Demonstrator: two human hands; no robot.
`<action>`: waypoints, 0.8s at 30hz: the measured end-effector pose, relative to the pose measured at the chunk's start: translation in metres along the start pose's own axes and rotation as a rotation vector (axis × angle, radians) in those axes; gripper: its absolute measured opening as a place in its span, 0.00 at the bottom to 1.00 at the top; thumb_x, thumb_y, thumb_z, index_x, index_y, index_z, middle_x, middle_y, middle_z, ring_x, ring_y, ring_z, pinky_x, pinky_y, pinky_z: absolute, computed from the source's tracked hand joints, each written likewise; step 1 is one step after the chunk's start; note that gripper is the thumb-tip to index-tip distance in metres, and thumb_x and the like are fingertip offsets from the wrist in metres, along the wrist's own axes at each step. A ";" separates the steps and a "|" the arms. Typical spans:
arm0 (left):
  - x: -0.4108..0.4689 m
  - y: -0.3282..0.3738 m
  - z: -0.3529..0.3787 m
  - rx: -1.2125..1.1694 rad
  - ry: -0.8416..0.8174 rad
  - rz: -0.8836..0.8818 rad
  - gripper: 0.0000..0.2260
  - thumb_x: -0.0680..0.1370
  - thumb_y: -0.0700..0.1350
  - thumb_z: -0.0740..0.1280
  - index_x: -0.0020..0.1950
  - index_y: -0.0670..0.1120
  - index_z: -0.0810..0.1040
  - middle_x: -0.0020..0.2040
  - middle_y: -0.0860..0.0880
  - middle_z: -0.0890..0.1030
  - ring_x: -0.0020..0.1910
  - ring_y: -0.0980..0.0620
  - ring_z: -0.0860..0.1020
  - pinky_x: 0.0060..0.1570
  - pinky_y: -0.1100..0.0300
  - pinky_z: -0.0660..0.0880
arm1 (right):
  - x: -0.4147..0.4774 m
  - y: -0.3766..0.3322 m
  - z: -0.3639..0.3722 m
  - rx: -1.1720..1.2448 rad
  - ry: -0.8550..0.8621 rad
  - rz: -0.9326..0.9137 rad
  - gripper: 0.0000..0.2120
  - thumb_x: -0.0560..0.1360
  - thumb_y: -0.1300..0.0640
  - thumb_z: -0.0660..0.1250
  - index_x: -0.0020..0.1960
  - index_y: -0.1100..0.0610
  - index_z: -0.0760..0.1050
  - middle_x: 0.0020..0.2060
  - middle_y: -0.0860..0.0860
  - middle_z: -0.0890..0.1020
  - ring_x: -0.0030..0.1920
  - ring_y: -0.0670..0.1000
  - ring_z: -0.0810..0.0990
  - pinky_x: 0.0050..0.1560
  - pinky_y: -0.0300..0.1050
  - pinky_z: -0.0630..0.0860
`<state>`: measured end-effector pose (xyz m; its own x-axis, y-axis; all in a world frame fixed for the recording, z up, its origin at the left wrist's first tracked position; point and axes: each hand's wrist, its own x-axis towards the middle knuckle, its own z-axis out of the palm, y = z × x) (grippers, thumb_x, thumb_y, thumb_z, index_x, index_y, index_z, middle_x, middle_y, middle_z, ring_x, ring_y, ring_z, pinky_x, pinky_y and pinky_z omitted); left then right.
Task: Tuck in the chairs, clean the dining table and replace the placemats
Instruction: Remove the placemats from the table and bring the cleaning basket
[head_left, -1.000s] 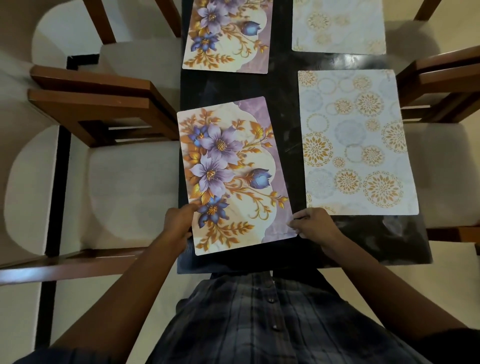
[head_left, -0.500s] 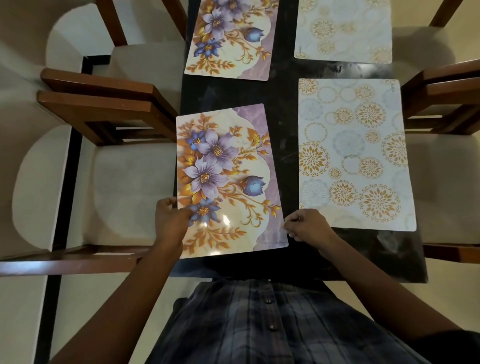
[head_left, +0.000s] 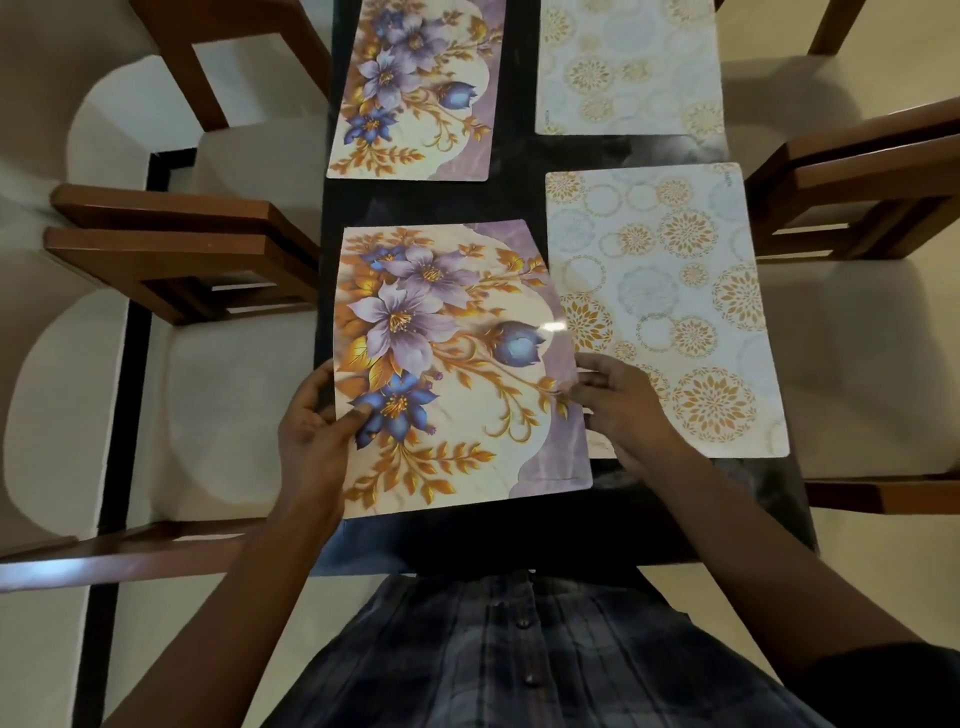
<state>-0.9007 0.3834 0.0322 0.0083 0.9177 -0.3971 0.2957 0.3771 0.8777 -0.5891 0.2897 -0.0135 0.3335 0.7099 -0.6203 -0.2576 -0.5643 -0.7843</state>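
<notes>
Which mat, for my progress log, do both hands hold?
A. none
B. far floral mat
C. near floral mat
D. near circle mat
C: the left hand and right hand grip opposite side edges of the near floral mat, which overlaps the near circle mat.

A floral placemat (head_left: 457, 364), printed with purple and blue flowers and gold leaves on cream with a mauve band, is gripped at both long edges: by the left hand (head_left: 311, 436), thumb on top, and the right hand (head_left: 618, 410). Just beyond the right-hand grip its edge is laid over a white placemat (head_left: 670, 312) patterned with gold and grey circles, which lies flat. Ahead of the grip, a second floral placemat (head_left: 415, 88) and a second circle-patterned placemat (head_left: 628, 67) lie flat side by side on the dark glossy dining table (head_left: 519, 200). Outward of each grip, a cream-cushioned wooden chair is seen: the left chair (head_left: 218, 415) and the right chair (head_left: 857, 364).
</notes>
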 end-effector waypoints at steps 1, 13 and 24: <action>0.000 0.002 0.010 -0.004 -0.007 0.010 0.19 0.79 0.42 0.75 0.69 0.53 0.79 0.60 0.49 0.86 0.56 0.46 0.86 0.55 0.47 0.83 | -0.001 -0.003 -0.010 -0.007 0.028 -0.026 0.15 0.78 0.64 0.72 0.64 0.54 0.80 0.49 0.51 0.88 0.54 0.57 0.87 0.55 0.63 0.83; 0.018 0.008 0.177 0.028 -0.246 -0.057 0.18 0.76 0.36 0.75 0.62 0.54 0.83 0.51 0.50 0.88 0.50 0.51 0.86 0.49 0.54 0.83 | 0.015 0.004 -0.160 -0.033 0.287 -0.019 0.14 0.78 0.64 0.72 0.59 0.48 0.81 0.53 0.55 0.86 0.57 0.58 0.85 0.61 0.65 0.81; 0.027 -0.001 0.233 0.227 -0.285 -0.149 0.20 0.76 0.36 0.71 0.61 0.58 0.83 0.44 0.47 0.86 0.49 0.43 0.86 0.53 0.45 0.84 | 0.053 0.021 -0.209 -0.159 0.339 0.067 0.23 0.75 0.62 0.77 0.68 0.56 0.77 0.56 0.55 0.84 0.56 0.57 0.84 0.58 0.59 0.83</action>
<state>-0.6787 0.3786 -0.0422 0.2052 0.7717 -0.6020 0.5169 0.4369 0.7362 -0.3880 0.2270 -0.0618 0.6090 0.5043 -0.6122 -0.1538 -0.6821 -0.7149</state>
